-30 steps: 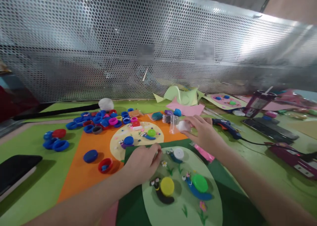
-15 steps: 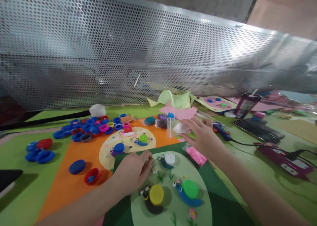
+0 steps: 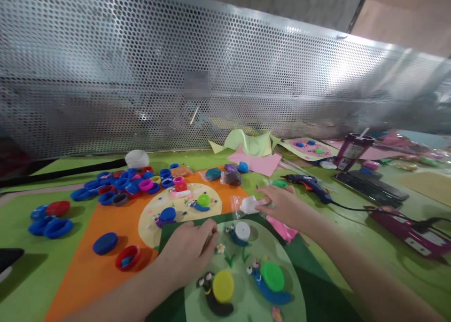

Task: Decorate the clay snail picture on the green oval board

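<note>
White clay packet (image 3: pixel 247 204) pinched in right hand (image 3: pixel 282 207); left hand (image 3: pixel 188 252), grip curled shut, presses green felt (image 3: pixel 169 228).

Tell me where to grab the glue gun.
Probably the handle, coming from above at the right: the glue gun lies on its side, nozzle pointing left, cord trailing right from the handle.

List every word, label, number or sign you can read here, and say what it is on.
None can be read.
Patch on the metal screen: blurred out.
White label on the purple box: too blurred to read.
Label on the purple cup: too small to read.
Clear bag in the right hand: no print visible.
</note>
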Demonstrator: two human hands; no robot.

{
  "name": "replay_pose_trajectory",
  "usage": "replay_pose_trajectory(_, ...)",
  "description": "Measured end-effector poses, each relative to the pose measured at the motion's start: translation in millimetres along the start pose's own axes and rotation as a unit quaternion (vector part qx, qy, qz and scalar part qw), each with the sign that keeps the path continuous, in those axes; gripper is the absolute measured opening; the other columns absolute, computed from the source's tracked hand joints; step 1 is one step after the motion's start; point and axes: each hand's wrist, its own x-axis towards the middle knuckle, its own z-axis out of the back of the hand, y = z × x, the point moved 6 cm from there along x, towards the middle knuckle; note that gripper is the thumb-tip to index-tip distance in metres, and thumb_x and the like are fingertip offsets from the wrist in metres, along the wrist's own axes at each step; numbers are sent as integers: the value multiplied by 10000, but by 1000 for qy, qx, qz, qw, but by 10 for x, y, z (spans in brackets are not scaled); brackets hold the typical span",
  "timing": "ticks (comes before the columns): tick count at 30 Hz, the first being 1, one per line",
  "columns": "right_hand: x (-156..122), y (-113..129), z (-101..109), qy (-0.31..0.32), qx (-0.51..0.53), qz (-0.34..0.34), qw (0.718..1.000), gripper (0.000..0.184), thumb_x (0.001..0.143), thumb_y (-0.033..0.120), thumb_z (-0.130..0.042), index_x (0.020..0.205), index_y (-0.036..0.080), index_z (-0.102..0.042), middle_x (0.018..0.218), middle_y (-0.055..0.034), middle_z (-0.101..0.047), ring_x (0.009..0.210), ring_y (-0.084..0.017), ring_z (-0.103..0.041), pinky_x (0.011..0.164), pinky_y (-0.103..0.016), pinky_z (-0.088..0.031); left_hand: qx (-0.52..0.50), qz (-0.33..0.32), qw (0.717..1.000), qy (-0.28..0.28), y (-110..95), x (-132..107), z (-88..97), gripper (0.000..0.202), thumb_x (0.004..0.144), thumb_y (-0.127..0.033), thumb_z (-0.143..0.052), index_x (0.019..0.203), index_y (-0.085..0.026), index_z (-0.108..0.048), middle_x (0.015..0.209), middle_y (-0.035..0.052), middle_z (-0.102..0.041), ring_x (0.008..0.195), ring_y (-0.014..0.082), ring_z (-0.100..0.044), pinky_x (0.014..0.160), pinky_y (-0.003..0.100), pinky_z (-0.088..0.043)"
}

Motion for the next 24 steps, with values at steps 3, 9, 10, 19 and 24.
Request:
replay_pose_trajectory(3, 23, -109, 4, 26, -7, -31, 999, 285, 883, 312, -561, 1106, 135, -557, 1019, -65, -612, 930, -203, -582, 873, -435, -421, 5, -5, 1000, 1, 1, -1, -13, 194, 893, -224, -323, 878, -184, -512, 659, 33, -606, 652, 228, -555, 549, 280, -314)
replay_pose_trajectory(9, 23, -456, 246, 41, -53, -131, 989, 197, 931, 295, -493, 1010, 137, -582, 992, -54, -600, 889, -173, -583, 812, -380, -481, 15, -12, 1000, -3, -9, -10, -4, 191, 885, -209, -329, 882, -179, -518, 660, 37, -604, 652, 233, -563, 559, 292, -336)
replay_pose_trajectory(10, 10, -521, 285, 46, -62, -152, 985, 202, 932, 302, -491, 1000, 135, -583, 975, -50, -602, 881, -172, -585, 808, -380, -480, 16, -14, 1000, -4, -12, -12, -1, 190, 885, -210, -330, 882, -180, -517, 662, 36, -604, 651, 231, -564, 561, 292, -340)
replay_pose_trajectory(19, -143, -400, 27, 165, -52, -119, 978, 422, 795, 563, -541, 641, 171, -535, 581, 19, -549, 591, -162, -530, 694, -360, -399, 34, -16, 999, -4, -34, -11, 14, 188, 877, -189, -338, 881, -169, -525, 642, 45, -610, 645, 246, -572, 554, 305, -364)
replay_pose_trajectory(24, -89, -328, -77, 126, -32, -68, 989, 403, 774, 529, -527, 564, 190, -468, 547, -2, -553, 555, -185, -521, 582, -300, -321, 51, -23, 998, 5, -77, -20, 39, 168, 867, -187, -375, 893, -164, -539, 645, 38, -630, 630, 233, -580, 553, 305, -394)
